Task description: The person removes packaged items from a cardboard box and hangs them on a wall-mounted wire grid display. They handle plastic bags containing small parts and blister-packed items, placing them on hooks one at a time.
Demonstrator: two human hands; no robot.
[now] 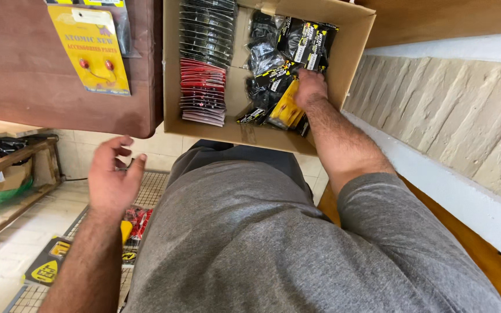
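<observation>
While you stand over the floor rack with one arm stretched up into the box, the scene reads like this, near to far:

Your shirt [250, 243]: grey, filling the bottom of the view, so what lies straight beneath you is hidden.

Left hand [111, 177]: empty, fingers loosely spread and curled, hovering above the wire rack without touching anything.

Wire rack [149, 191]: low on the tiled floor beneath your left hand; red packets [138, 221] and a bit of yellow packaging lie on it, and a black-and-yellow card [47, 264] rests at its near corner.

Step in hand: by my reading, you are picking packets out of the box, and the free hand waits to take or place them.

Right hand [310, 88]: reaching into the cardboard box, fingers curled down onto a yellow packet [285, 110]; whether they have closed on it, I cannot tell.

Next move: it calls for a firm pinch on one packet only, since the bags lie loose and overlapping, then a lift clear of the box wall.

Cardboard box [355, 52]: open. Its left part holds a neat upright row, black packets [207, 29] farther off and red-edged packets [203, 93] nearer. Its right part holds a loose heap of black bags with yellow labels [297, 40].

Brown board [24, 69]: just left of the box, with a yellow hanging card [91, 49] on it.
</observation>
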